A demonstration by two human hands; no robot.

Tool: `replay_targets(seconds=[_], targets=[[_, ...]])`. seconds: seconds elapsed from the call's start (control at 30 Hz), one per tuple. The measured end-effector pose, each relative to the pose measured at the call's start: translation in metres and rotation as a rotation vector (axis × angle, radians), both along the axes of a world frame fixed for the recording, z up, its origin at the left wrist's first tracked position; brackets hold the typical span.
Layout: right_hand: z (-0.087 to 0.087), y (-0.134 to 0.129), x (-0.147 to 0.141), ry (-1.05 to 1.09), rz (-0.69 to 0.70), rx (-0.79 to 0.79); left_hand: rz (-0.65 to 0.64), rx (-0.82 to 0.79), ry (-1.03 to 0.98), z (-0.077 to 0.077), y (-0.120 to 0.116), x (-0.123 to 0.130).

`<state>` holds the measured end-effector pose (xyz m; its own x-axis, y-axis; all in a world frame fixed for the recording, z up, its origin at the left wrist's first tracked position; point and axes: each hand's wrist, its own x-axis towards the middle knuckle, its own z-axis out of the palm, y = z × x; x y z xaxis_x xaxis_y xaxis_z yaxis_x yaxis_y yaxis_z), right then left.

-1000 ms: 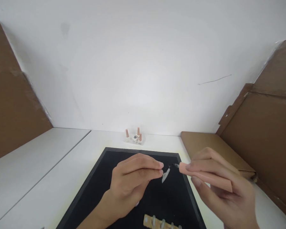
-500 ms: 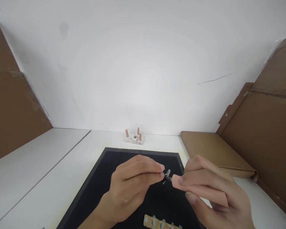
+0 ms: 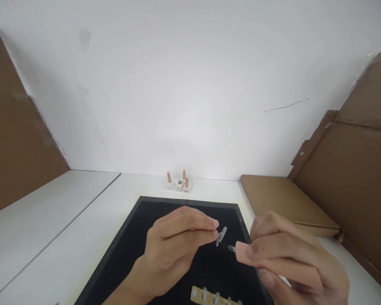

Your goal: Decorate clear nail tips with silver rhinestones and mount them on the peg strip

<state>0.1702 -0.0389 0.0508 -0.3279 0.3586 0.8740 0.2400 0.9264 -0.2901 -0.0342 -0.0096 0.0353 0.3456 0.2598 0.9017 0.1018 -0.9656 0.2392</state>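
Left hand (image 3: pixel 174 252): fingers are closing narrowly together, with the tips holding a small clear piece (image 3: pixel 222 234), tilted, over the black mat (image 3: pixel 216 271). Right hand (image 3: pixel 300 260): fingers and thumb are gripping a pink brush handle (image 3: pixel 279 263), its clear neck (image 3: pixel 231 248) pointing toward the left hand. The neck is sitting just beside the clear piece, between the two hands; the bristles are blending into the mat, so contact cannot be told. Nearer the wearer, below and between the hands, a tan strip (image 3: pixel 199 295) is lying on the mat, carrying a row of pale pieces. Beyond the left hand, three pink-capped bottles (image 3: pixel 186 182) are standing on the white desk (image 3: pixel 82 224). Beyond the right hand, a flat cardboard box (image 3: pixel 285 203) is lying.
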Motion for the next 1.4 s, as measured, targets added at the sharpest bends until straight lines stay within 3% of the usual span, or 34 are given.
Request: replay_targets(seconds=[0.1,0.37,0.6,0.97,1.1,1.23,1.4], targets=[[0.003,0.0,-0.002,-0.019,-0.005,0.018,0.004,0.009,-0.011,0.002,-0.001,0.001],[0.0,0.0,-0.003,0.101,-0.179,0.051,0.025,0.017,-0.01,0.001,-0.005,-0.002],[0.003,0.0,-0.004,0.036,0.002,0.012,0.042,0.012,0.002,0.004,-0.002,0.0],[-0.004,0.001,-0.003,0.12,-0.191,0.032,0.087,0.034,-0.012,0.0,-0.007,-0.004],[-0.001,0.0,-0.006,0.186,-0.132,0.084,0.118,-0.025,-0.056,0.0,-0.005,-0.002],[0.005,-0.001,-0.008,0.162,-0.06,0.038,0.122,-0.104,-0.116,0.004,-0.005,0.003],[0.002,-0.002,-0.004,0.113,-0.075,-0.006,0.087,-0.202,-0.186,0.004,-0.008,0.007]])
